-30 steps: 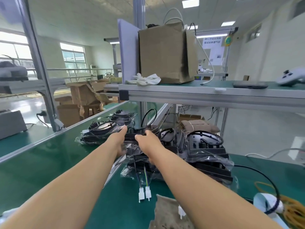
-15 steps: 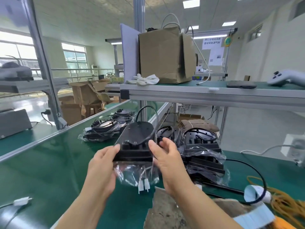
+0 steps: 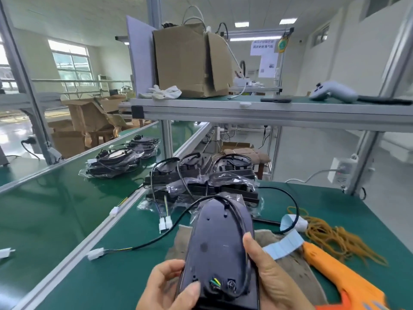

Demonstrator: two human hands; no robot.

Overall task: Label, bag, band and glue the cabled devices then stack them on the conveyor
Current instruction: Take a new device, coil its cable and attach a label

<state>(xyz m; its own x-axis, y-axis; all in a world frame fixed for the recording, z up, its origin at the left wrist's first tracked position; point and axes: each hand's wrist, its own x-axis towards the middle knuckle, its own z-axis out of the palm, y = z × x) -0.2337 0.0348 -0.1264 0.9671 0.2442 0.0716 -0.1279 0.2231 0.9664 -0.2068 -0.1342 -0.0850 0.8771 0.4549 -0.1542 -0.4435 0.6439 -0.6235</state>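
The left hand (image 3: pixel 165 287) and right hand (image 3: pixel 272 280) clasp the dark device (image 3: pixel 219 238), fingers (image 3: pixel 249 242) curled round its near end. Its loose cable (image 3: pixel 143 245) may snag the bagged pile (image 3: pixel 201 184) behind.

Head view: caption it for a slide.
Left hand and right hand grip a dark grey cabled device above green bench.

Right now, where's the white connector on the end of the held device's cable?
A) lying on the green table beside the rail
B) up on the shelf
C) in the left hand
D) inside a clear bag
A: the cable from the device trails left to its white connector, which lies on the green table by the aluminium rail; the left hand and right hand grip only the device.
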